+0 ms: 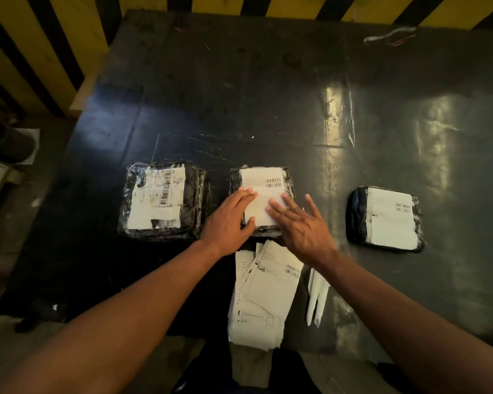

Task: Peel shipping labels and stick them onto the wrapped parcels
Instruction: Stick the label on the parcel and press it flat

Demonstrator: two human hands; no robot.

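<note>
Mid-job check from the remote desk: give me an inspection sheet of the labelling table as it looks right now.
Surface: black glossy table, scuffed, with light glare on the right.
Job's things: three wrapped parcels, all labelled: left parcel with patchy, torn-looking labels, middle parcel, right parcel. Stack of shipping labels at the near edge, overhanging it.
Clutter: white backing strips beside the stack; a crumpled scrap at the far edge.
Hands: left hand and right hand, fingers straight, pressing the label flat on the middle parcel.
Cables: nothing seen.
Surroundings: yellow-and-black striped barrier behind and to the left; floor on the left, dim.
</note>
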